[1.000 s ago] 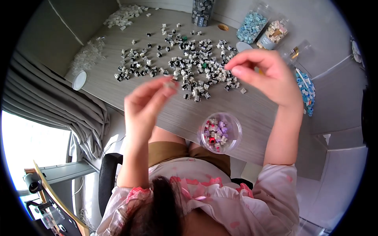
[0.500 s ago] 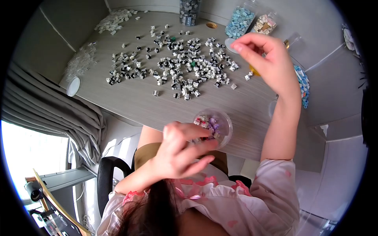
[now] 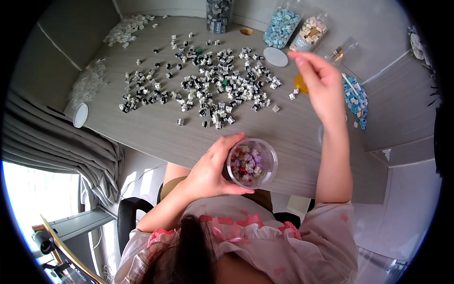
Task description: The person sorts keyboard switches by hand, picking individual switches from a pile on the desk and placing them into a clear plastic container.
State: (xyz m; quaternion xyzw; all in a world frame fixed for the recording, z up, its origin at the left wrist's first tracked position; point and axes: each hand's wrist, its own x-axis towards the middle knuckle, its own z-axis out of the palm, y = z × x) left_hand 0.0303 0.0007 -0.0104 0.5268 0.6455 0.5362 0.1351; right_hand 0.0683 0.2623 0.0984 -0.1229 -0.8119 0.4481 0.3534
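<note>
From my remote seat, I have the left hand (image 3: 213, 170) wrapped around the near-left side of a clear plastic cup (image 3: 273, 165), fingers gripping its wall. The cup is at the near edge of the table (image 3: 295, 137), holding a small mix of translucent, purple and red keyboard switches (image 3: 247, 171).

My right hand (image 3: 321, 83) is raised over the far right part of the table, fingers near a round white lid (image 3: 275, 57). The fingertips are blurred, so I cannot tell whether they are fully closed or pinch anything. Just beside that hand, a yellow lid (image 3: 299, 84) lies partly covered from my view.

Black-and-white keyboard switches (image 3: 220, 90) are spread loosely across the middle of the table, with one lone switch (image 3: 180, 122) toward the near edge.

At the far left corner I see a heap of white tiles (image 3: 126, 29); along the left edge, a pile of clear pieces (image 3: 88, 84). A jar of gray keycaps (image 3: 218, 16) stands at the far edge, with a jar of blue keycaps (image 3: 282, 26) farther right. Blue and white keycaps (image 3: 357, 102) lie heaped along the right edge.
</note>
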